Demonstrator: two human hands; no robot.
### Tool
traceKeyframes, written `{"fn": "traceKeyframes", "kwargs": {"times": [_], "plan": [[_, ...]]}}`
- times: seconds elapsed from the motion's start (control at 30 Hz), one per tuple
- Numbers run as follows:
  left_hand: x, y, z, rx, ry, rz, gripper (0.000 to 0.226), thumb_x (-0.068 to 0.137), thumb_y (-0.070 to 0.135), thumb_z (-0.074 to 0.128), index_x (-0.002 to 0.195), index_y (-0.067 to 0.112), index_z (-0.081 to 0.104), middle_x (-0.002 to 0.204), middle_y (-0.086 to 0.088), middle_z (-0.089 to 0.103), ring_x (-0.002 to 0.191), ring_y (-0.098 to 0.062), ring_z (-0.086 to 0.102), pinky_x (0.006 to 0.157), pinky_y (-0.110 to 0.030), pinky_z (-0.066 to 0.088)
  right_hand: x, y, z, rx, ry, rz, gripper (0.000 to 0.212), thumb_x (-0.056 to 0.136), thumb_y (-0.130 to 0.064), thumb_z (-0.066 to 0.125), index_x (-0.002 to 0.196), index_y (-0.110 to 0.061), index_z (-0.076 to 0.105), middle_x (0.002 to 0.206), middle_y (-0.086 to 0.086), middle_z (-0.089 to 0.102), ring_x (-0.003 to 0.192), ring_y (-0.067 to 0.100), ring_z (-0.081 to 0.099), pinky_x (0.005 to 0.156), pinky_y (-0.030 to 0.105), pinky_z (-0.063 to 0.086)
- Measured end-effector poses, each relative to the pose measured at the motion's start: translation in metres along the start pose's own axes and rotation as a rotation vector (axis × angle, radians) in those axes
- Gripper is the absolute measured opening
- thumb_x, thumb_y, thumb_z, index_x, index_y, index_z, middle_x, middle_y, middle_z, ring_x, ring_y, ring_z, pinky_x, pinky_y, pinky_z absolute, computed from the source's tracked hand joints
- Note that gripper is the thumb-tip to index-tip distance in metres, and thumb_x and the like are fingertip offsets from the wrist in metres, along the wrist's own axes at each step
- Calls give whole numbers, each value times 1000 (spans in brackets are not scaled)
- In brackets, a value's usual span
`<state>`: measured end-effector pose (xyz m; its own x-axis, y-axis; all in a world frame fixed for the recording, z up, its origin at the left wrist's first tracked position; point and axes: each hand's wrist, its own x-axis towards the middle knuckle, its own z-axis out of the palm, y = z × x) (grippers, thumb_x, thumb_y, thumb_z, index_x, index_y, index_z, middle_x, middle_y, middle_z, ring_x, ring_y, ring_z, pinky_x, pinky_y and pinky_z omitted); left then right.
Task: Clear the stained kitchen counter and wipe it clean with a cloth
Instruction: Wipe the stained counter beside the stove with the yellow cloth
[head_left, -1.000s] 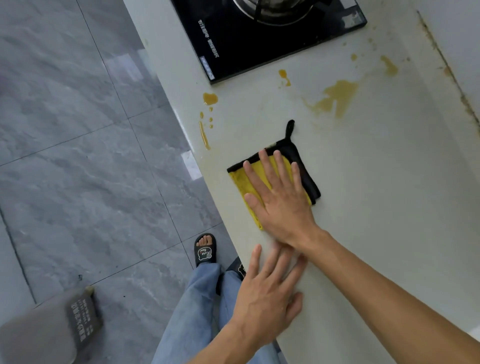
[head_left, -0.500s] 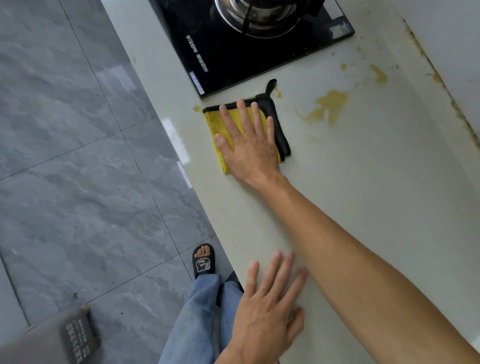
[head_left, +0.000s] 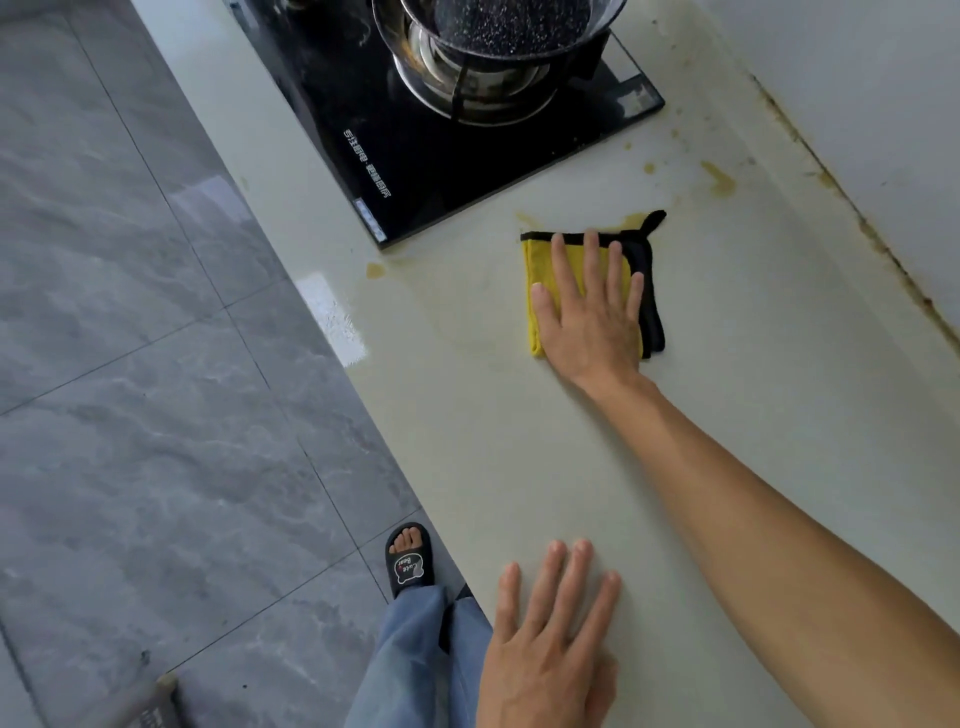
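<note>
A folded yellow cloth with black trim (head_left: 540, 270) lies on the pale kitchen counter (head_left: 519, 457), just in front of the stove's near corner. My right hand (head_left: 592, 312) presses flat on it with straight, spread fingers. My left hand (head_left: 550, 639) rests flat on the counter near its front edge, holding nothing. Brown-yellow stains show on the counter: a spot (head_left: 375, 270) by the counter edge, a smear (head_left: 719, 179) behind the cloth, and small drops (head_left: 649, 167) near the stove. A faint wet arc (head_left: 457, 332) marks the surface left of the cloth.
A black glass stove (head_left: 415, 156) carries a speckled dark pan (head_left: 498, 26) on its burner at the back. A dirty seam (head_left: 852, 208) runs along the wall on the right. Grey floor tiles (head_left: 156, 389) lie to the left, with my sandalled foot (head_left: 408, 561) below the counter edge.
My right hand has slid the cloth to the right along the stove's front, from the counter's left edge toward the large stain. The left hand stays flat in place.
</note>
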<state>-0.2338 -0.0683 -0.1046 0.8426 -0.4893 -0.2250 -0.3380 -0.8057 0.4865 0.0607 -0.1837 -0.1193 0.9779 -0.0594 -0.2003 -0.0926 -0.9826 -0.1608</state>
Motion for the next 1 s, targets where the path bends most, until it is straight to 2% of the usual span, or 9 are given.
{"fn": "traceKeyframes", "kwargs": {"times": [0.1, 0.2, 0.37, 0.53, 0.67, 0.83, 0.93, 0.97, 1.0], "plan": [[6, -18, -10, -5, 110, 5, 61, 77, 41, 65, 136, 27, 70, 159, -9, 51, 145, -27, 52, 112, -51, 36, -26, 1, 6, -43, -23, -166, 65, 107, -59, 16, 166, -36, 0, 175, 2, -7, 161, 27, -9, 128, 55, -5], [30, -56, -35, 34, 230, -74, 60, 89, 36, 64, 145, 18, 61, 164, -16, 41, 154, -36, 37, 117, -60, 29, -57, 36, 6, -85, -69, -275, 65, 105, -63, 15, 165, -41, 0, 175, -5, -9, 161, 21, -11, 129, 54, -1], [89, -103, -72, 78, 246, -209, 62, 102, 38, 51, 158, 15, 44, 170, -16, 28, 160, -38, 18, 127, -63, 17, -28, 57, -5, -67, -46, -41, 65, 105, -62, 12, 165, -40, -3, 175, -3, -8, 161, 23, -9, 129, 54, -3], [101, -111, -59, 129, 306, -180, 67, 99, 40, 51, 159, 14, 42, 172, -16, 25, 161, -37, 16, 129, -62, 10, 27, 5, -2, -35, -7, 45, 67, 107, -58, 18, 166, -32, -1, 175, 5, -6, 161, 31, -7, 127, 57, -5], [102, -114, -54, 151, 344, -172, 68, 97, 43, 50, 159, 15, 42, 172, -15, 24, 162, -36, 13, 129, -60, 7, 4, -10, 2, -72, -7, -135, 67, 107, -58, 18, 166, -33, 0, 175, 5, -6, 161, 30, -7, 128, 57, -3], [103, -115, -50, 153, 369, -178, 70, 97, 45, 52, 159, 15, 42, 173, -14, 23, 163, -34, 12, 129, -61, 9, -42, 39, -6, -105, -131, -451, 66, 106, -59, 25, 165, -41, 2, 174, -6, -11, 161, 21, -13, 128, 58, 2], [103, -115, -49, 146, 383, -182, 69, 97, 46, 51, 159, 16, 42, 173, -13, 23, 163, -34, 12, 129, -60, 7, -41, 43, -18, 10, -155, -435, 65, 103, -54, 42, 163, -45, 18, 175, -6, -5, 161, 16, -9, 129, 53, -2], [104, -115, -49, 143, 389, -183, 69, 97, 45, 51, 159, 16, 43, 173, -13, 23, 163, -34, 12, 129, -60, 7, -43, 37, -21, 74, -92, -398, 63, 99, -49, 51, 160, -43, 32, 174, -2, 8, 161, 18, 3, 130, 50, 3], [104, -115, -48, 142, 393, -184, 69, 96, 45, 51, 159, 16, 43, 173, -13, 24, 163, -34, 12, 129, -60, 7, -46, 28, -22, 122, 10, -367, 59, 95, -44, 58, 152, -37, 46, 168, 2, 26, 157, 21, 21, 128, 49, 16]]}}
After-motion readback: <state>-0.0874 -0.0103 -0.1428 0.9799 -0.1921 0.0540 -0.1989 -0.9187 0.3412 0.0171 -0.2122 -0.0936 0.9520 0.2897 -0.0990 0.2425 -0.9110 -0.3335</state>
